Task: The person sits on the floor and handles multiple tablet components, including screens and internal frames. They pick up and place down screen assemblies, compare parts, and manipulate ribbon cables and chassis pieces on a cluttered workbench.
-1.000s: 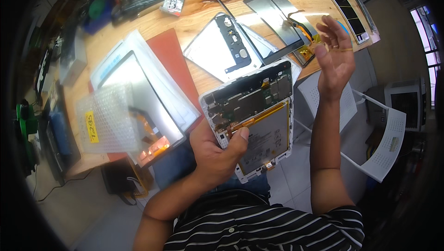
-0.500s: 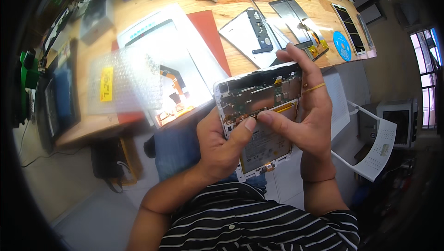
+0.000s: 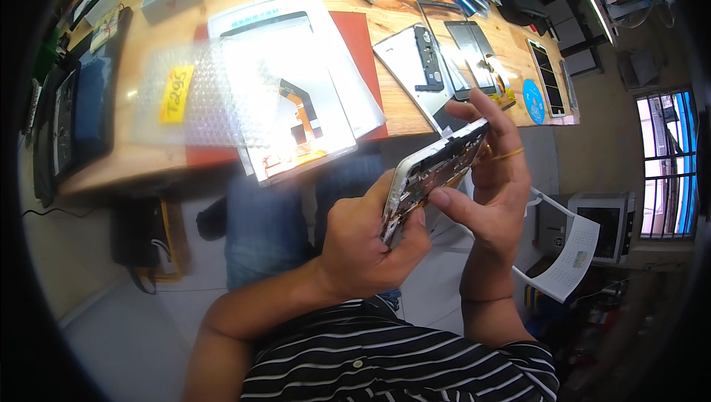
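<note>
Between my two hands is an opened tablet with a white rim, its circuit boards bare on the inner side. It is tilted steeply, so its face shows only as a narrow strip. My left hand grips the lower left edge, with the thumb bent over the inner side. My right hand holds the other end, thumb pressed on the boards and fingers round the far edge. A ring is on one right finger. The tablet's lower part is mostly hidden by my hands.
On the wooden table lie a screen panel with an orange flex cable, bubble wrap and a red mat. Farther right are a white back cover and a blue round disc. A white chair stands at right.
The tablet has tipped from facing me to nearly edge-on, and both hands have turned with it. My view has shifted, so the table sits differently in the picture.
</note>
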### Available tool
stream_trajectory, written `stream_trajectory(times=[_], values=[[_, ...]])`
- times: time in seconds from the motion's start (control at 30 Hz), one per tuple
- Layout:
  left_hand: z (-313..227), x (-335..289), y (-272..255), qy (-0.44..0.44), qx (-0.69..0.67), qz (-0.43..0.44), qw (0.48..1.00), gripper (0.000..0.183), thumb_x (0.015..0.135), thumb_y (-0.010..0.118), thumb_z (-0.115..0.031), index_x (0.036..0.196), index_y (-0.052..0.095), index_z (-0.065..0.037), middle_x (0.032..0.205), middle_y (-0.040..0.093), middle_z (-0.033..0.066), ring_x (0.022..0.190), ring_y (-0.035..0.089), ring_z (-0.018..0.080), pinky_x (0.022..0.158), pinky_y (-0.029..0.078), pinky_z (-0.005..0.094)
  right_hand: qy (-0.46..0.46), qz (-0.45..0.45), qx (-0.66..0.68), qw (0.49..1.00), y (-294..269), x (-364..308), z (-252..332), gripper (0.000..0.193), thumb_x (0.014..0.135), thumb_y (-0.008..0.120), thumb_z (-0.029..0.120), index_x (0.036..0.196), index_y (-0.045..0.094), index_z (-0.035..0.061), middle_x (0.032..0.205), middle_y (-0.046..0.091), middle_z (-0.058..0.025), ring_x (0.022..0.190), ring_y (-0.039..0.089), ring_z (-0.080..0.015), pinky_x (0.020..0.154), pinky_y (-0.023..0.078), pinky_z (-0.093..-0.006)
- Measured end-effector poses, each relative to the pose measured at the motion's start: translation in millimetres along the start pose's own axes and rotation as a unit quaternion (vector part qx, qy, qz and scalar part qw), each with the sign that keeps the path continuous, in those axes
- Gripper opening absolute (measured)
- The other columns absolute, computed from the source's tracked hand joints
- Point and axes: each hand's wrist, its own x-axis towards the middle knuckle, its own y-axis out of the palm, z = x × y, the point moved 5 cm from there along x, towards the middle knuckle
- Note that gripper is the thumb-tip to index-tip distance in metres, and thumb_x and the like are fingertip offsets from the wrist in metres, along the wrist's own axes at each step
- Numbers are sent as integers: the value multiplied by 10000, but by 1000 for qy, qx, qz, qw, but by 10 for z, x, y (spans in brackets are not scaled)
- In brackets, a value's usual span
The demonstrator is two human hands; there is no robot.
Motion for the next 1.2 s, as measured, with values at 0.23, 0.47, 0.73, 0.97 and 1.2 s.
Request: stream_trajectory(times=[0.23, 0.47, 0.73, 0.97, 1.2], values=[[-30, -13, 43, -18, 26, 5, 999, 481, 826, 645, 17, 1299, 567, 57, 760, 675, 153, 578, 683, 278, 547, 529, 346, 5, -10, 27, 1000, -17, -4, -37, 994, 649, 900, 38, 1491, 377, -36, 1358, 550, -182, 1164, 601, -194, 1006, 470, -308], [-105, 29, 88, -10, 95, 35, 995, 561, 806, 635, 16, 1354, 525, 55, 838, 704, 171, 589, 687, 288, 545, 538, 361, 20, 12, 97, 995, -76, 19, -191, 1025, 609, 896, 17, 1490, 378, -51, 1354, 547, -201, 1089, 618, -163, 958, 501, -294], [-174, 49, 108, 29, 116, 41, 992, 558, 811, 634, 22, 1353, 508, 70, 819, 692, 157, 593, 697, 283, 536, 533, 347, 61, 43, 153, 985, -105, 25, -304, 1036, 600, 897, 16, 1486, 367, -74, 1352, 549, -225, 998, 639, -154, 916, 518, -296], [-170, 49, 72, 46, 129, 52, 989, 575, 788, 634, 28, 1347, 514, 83, 897, 695, 166, 596, 690, 274, 544, 536, 346, 55, 42, 166, 984, -72, 27, -283, 1052, 592, 912, -2, 1489, 366, -64, 1353, 551, -217, 1028, 634, -157, 939, 507, -302], [-140, 21, 51, 41, 121, 67, 990, 634, 739, 633, 49, 1361, 518, 85, 922, 697, 180, 602, 672, 275, 550, 536, 361, 31, 36, 139, 989, -60, 5, -251, 1048, 595, 917, -1, 1491, 376, -49, 1350, 557, -199, 1043, 622, -146, 958, 490, -294]])
